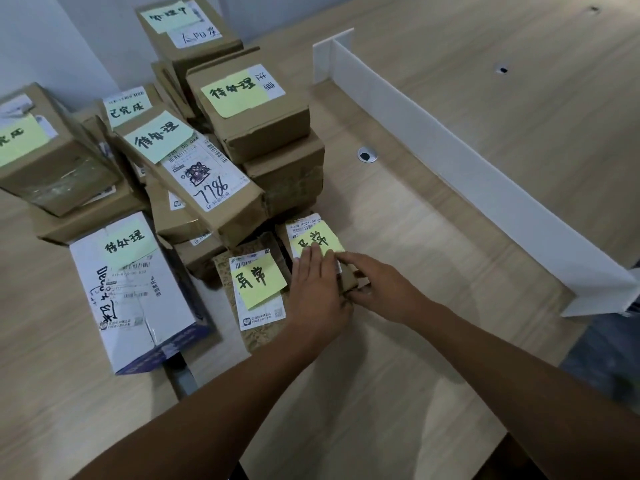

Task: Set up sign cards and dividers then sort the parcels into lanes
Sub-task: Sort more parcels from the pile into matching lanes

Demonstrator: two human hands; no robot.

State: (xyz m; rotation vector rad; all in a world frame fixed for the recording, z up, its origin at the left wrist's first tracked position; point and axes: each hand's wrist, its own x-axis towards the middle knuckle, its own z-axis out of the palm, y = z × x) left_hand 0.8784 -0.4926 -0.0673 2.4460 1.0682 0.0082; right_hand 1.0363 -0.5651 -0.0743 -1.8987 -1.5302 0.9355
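Gripping small brown cardboard parcel (313,237) with yellow sticky note: right hand (381,289) pinched right side, left hand (318,289) lay flat atop, fingers straight.

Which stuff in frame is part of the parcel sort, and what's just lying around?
In the job:
- small parcel, left hand flat on top, right hand pinching its near end
- parcel pile with sticky notes
- white divider, standing upright

Just there:
- cable grommet set in the table

Pale wood table (433,237) — plain white wall (52,46) behind.
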